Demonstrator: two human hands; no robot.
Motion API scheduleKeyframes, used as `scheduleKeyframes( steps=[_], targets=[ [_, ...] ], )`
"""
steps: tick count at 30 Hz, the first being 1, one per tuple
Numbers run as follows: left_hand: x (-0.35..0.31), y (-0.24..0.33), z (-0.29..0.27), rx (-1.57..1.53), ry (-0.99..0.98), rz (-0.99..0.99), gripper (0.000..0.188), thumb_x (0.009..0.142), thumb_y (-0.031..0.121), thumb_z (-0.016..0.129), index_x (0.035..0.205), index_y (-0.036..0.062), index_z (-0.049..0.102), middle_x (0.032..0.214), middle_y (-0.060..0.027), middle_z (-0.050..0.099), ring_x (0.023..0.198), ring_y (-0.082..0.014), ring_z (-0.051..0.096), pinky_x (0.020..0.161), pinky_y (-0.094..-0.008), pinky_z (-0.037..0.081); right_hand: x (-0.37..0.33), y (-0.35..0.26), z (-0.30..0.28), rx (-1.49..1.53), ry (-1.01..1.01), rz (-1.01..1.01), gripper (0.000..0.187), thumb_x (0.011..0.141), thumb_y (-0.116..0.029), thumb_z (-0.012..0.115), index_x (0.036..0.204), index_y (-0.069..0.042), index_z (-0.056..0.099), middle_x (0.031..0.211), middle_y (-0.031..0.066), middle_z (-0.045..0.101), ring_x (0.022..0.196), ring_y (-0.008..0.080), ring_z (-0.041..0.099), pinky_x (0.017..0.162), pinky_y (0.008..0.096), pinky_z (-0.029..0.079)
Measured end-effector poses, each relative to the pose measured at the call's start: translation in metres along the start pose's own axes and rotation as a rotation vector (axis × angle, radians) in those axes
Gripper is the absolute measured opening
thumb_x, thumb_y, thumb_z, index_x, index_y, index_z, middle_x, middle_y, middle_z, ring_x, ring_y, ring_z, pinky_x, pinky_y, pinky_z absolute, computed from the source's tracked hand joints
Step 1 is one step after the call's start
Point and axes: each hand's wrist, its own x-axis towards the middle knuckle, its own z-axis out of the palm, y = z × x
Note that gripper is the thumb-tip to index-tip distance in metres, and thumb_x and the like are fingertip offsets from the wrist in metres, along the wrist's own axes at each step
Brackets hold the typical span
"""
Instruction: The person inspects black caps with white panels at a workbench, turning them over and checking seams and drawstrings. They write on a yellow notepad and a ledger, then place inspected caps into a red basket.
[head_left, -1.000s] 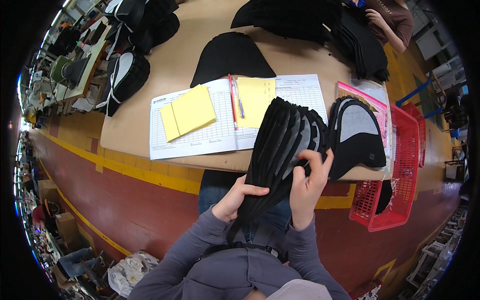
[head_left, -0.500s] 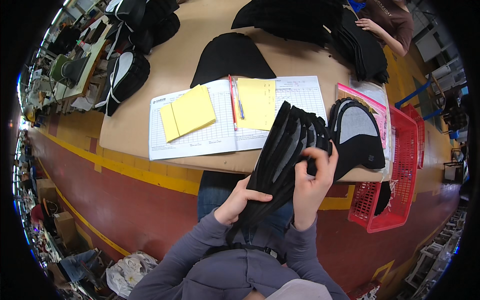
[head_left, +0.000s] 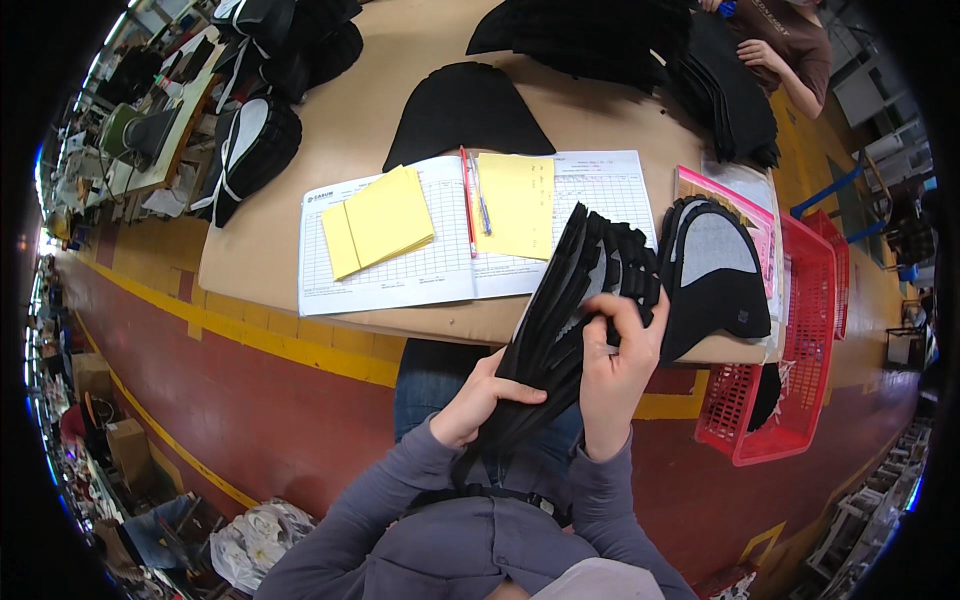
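Over the table's near edge I hold a fanned bundle of black fabric pieces (head_left: 560, 320) with grey patches showing between the layers. My left hand (head_left: 480, 398) grips its lower end, thumb lying across the top. At the bundle's right side is my right hand (head_left: 622, 360), its fingers curled against the layers and its thumb bent close to them. Just right of the bundle, more curved black pieces (head_left: 722, 290) with a pale grey panel lie on the table, partly covered by it.
An open ruled book (head_left: 390, 285) carries yellow paper sheets (head_left: 385, 225), a red pen (head_left: 469, 205) and another pen (head_left: 484, 210). Behind lie a black panel (head_left: 465, 115) and black stacks (head_left: 570, 45). Tied bundles (head_left: 255, 150) lie left; a red basket (head_left: 800, 360) is right. A co-worker's hand (head_left: 762, 55) is far right.
My right hand has shifted slightly along the bundle's edges, and the layers are spread a little differently. My left hand keeps its grip. The co-worker's hand has moved right, off the black stack.
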Motion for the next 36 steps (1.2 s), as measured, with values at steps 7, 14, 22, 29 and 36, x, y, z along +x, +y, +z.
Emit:
scheduleKeyframes(
  steps=[7, 14, 22, 29, 36],
  targets=[
    [0.0, 0.001, -0.006, -0.08, -0.039, -0.051, 0.058, 0.072, -0.003, 0.069, 0.128, -0.0038, 0.056, 0.116, -0.0092, 0.065, 0.105, -0.017, 0.061, 0.096, -0.0284, 0.045, 0.001, -0.004, -0.002, -0.101, -0.129, -0.044, 0.016, 0.075, -0.007, 0.081, 0.081, -0.001, 0.068, 0.104, 0.0153, 0.057, 0.087, 0.0287, 0.059, 0.081, 0.0365, 0.047],
    [0.0, 0.008, -0.011, -0.127, -0.074, -0.097, 0.059, 0.072, -0.005, 0.069, 0.129, -0.0035, 0.054, 0.117, -0.0097, 0.065, 0.107, -0.017, 0.062, 0.096, -0.0291, 0.046, 0.0, -0.006, 0.003, -0.076, -0.124, 0.025, 0.021, 0.071, -0.007, 0.084, 0.084, -0.003, 0.067, 0.093, 0.0168, 0.065, 0.115, 0.0396, 0.054, 0.09, 0.0431, 0.047],
    [0.002, 0.006, -0.012, -0.114, -0.077, -0.085, 0.059, 0.073, -0.006, 0.068, 0.13, -0.0038, 0.053, 0.119, -0.0099, 0.064, 0.108, -0.0174, 0.061, 0.097, -0.0285, 0.046, -0.002, -0.01, 0.011, -0.006, -0.036, 0.033, 0.019, 0.078, 0.003, 0.063, 0.096, -0.005, 0.065, 0.127, 0.0274, 0.047, 0.121, 0.0447, 0.049, 0.096, 0.0439, 0.044],
    [0.0, 0.008, -0.008, -0.074, -0.083, -0.108, 0.061, 0.073, -0.006, 0.067, 0.132, -0.0037, 0.052, 0.121, -0.0098, 0.063, 0.11, -0.0172, 0.06, 0.098, -0.028, 0.045, -0.002, -0.004, 0.007, -0.152, -0.112, -0.067, 0.02, 0.076, -0.004, 0.073, 0.093, -0.003, 0.065, 0.128, 0.029, 0.045, 0.123, 0.0433, 0.048, 0.096, 0.043, 0.044],
    [-0.001, 0.008, -0.006, -0.054, -0.067, -0.08, 0.058, 0.073, -0.005, 0.068, 0.13, -0.0037, 0.053, 0.117, -0.0089, 0.064, 0.107, -0.0166, 0.061, 0.096, -0.0285, 0.046, -0.002, -0.008, 0.009, -0.11, -0.083, 0.03, 0.02, 0.074, -0.002, 0.074, 0.09, -0.004, 0.063, 0.128, 0.0269, 0.043, 0.122, 0.0432, 0.048, 0.095, 0.0431, 0.044]
  ],
)
